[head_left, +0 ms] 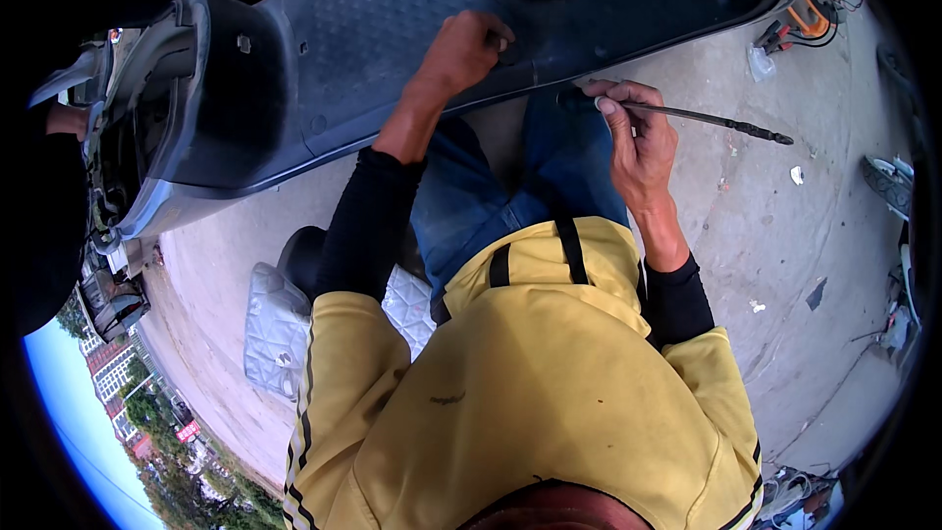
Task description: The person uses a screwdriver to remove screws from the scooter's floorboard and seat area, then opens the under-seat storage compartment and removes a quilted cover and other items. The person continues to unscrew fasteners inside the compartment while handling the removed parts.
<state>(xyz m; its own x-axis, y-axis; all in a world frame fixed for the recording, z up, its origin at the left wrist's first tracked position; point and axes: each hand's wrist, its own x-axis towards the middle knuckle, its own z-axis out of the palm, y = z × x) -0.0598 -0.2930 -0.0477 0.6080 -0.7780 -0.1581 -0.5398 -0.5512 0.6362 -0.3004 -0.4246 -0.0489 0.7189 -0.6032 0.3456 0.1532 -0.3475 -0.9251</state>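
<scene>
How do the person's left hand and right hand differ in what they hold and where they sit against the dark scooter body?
The left hand rests up on the dark textured scooter floorboard panel, fingers curled at a small dark fitting; the right hand sits lower, at the panel's edge. The left hand carries no tool that shows; the right hand pinches a long thin dark metal rod tool that points away over the grey concrete floor. Both are bare, with black sleeves.

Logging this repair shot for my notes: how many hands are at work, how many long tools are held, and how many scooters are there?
Hands: 2, the left hand on the scooter's dark floorboard, the right hand gripping the tool
Long screwdriver: 1
Scooter: 1
Total: 4
</scene>
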